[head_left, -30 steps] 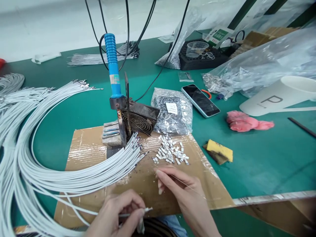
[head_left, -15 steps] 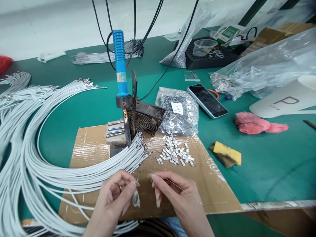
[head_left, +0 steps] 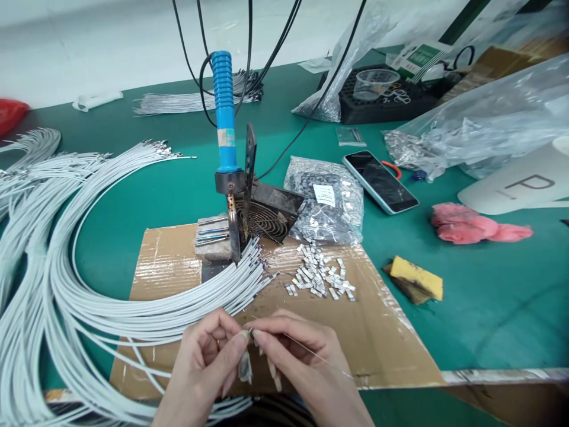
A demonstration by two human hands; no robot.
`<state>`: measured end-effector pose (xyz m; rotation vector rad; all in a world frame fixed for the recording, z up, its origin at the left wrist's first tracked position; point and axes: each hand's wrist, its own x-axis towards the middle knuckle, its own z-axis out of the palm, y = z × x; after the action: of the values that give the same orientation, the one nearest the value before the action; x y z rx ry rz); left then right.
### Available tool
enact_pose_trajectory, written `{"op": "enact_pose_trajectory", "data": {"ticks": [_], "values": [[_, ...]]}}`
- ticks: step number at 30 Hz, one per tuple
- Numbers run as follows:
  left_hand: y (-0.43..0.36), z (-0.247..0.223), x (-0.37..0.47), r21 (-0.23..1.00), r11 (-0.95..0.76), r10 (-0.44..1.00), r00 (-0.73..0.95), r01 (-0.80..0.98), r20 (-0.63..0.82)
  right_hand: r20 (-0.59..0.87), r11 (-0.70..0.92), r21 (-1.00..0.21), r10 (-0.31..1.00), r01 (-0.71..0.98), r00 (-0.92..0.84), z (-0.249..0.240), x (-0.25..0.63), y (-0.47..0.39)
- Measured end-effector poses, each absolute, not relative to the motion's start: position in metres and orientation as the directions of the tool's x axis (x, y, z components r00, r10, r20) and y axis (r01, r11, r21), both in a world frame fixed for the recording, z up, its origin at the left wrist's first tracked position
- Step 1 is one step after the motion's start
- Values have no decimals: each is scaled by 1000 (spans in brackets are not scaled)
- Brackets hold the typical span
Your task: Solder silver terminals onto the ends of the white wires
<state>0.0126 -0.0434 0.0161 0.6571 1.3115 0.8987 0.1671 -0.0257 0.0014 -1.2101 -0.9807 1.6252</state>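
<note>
My left hand (head_left: 213, 356) is closed in a pinch at the front of the cardboard. A small cable end (head_left: 249, 331) shows at its fingertips; the rest is hidden by the fingers. A crumpled greyish scrap (head_left: 245, 367) hangs under that thumb. My right hand (head_left: 302, 356) is closed too, its fingertips meeting the left ones at the cable end. A thin wire (head_left: 313, 354) runs from its fingers back across the hand. Beyond my hands lie a bundle of white cables (head_left: 178, 305) and a pile of small metal-coloured pieces (head_left: 317, 274).
A blue-handled soldering iron (head_left: 224, 112) stands upright in its holder, beside a small fan (head_left: 267, 216). Behind the pile are a clear bag of parts (head_left: 326, 204) and a phone (head_left: 380, 181). A yellow sponge (head_left: 418, 279) and pink cloth (head_left: 475, 224) lie on the right.
My right hand has moved left, and its fingertips now touch those of my left hand at the cable end. The view has shifted slightly.
</note>
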Motion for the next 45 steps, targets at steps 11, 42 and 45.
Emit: {"op": "enact_pose_trajectory", "data": {"ticks": [11,42,45], "values": [[-45,17,12,852,505,862,32,-137,-506,-426,-474,-847,876,-241,-225,2,170,-27],[-52,11,29,926,371,909,-176,-68,-377,276,263,-934,961,243,21,-10,158,-42],[-50,12,28,915,399,900,-218,59,-378,50,59,-991,996,117,-76,-7,167,-36]]}}
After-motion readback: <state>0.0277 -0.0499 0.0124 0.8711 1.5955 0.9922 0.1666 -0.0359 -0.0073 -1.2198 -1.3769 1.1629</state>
